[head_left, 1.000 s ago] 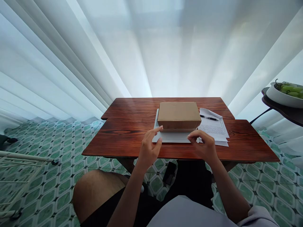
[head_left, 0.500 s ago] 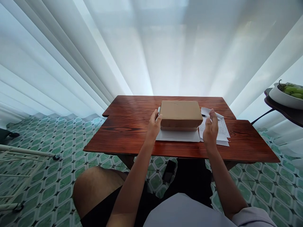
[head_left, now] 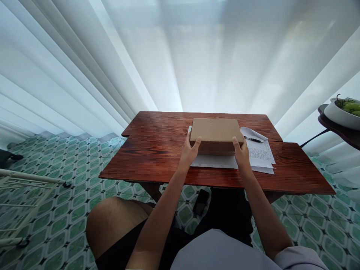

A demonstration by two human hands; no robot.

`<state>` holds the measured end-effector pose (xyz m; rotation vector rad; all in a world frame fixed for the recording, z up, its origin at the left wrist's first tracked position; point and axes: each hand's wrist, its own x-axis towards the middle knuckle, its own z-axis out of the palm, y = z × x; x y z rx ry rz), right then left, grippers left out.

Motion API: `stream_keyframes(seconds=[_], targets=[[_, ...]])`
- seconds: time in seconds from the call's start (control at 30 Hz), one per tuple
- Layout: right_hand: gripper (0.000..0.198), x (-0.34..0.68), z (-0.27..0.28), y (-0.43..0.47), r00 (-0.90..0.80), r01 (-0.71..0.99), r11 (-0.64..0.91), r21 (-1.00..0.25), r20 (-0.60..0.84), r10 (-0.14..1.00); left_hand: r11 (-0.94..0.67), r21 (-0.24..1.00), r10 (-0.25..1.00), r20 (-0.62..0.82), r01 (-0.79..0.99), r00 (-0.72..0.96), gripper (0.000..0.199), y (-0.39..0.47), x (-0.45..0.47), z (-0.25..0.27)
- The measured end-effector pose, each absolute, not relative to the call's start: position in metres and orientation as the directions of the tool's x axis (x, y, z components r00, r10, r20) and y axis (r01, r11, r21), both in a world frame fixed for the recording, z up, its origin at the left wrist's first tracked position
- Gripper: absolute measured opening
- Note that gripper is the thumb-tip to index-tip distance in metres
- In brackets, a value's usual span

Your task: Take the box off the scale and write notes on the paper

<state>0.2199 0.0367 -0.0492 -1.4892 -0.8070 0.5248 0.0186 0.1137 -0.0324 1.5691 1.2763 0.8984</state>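
Note:
A closed brown cardboard box [head_left: 216, 130] sits at the middle of the dark red wooden table [head_left: 152, 153]. My left hand [head_left: 189, 152] grips its left end, thumb on the near face and the other fingers mostly hidden along the side. On the right end, my right hand [head_left: 241, 152] holds the box the same way. Under the box lies a white sheet or flat pad [head_left: 215, 162], its near part showing. Printed papers [head_left: 260, 152] lie just right of my right hand, with a black pen [head_left: 254, 140] across them.
At the far right a white bowl of green fruit [head_left: 341, 114] stands on a small dark stand. A dark phone-like object [head_left: 201, 202] lies below the table. White curtains [head_left: 197, 56] hang behind, and a pale metal rack [head_left: 30, 183] stands on the left floor.
My right hand has moved left from above the papers onto the box's right end. My left hand has closed on the left end. The pen and papers now show more fully.

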Motion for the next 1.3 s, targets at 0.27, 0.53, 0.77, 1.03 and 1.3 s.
stream_keyframes(seconds=[0.27,0.53,0.77,1.03,1.3], targets=[[0.066,0.217,-0.05,0.037,0.663,0.223,0.071,-0.972,0.205,0.72,-0.131,0.938,0.978,0.068,0.322,0.198,0.084,0.113,0.019,-0.034],[0.062,0.214,-0.045,0.035,0.684,0.273,0.04,-0.961,0.224,0.694,-0.164,0.912,0.978,0.101,0.375,0.183,0.078,0.11,0.019,-0.031],[0.061,0.214,-0.043,0.033,0.694,0.296,0.012,-0.955,0.223,0.685,-0.196,0.891,0.969,0.112,0.409,0.219,0.08,0.114,0.016,-0.033],[0.052,0.215,-0.037,0.033,0.7,0.335,0.088,-0.938,0.311,0.643,-0.251,0.907,0.951,0.166,0.338,0.261,0.075,0.111,0.015,-0.034],[0.056,0.204,-0.018,0.037,0.65,0.384,0.168,-0.908,0.395,0.649,-0.29,0.891,0.953,0.238,0.35,0.186,0.076,0.111,0.003,-0.02]])
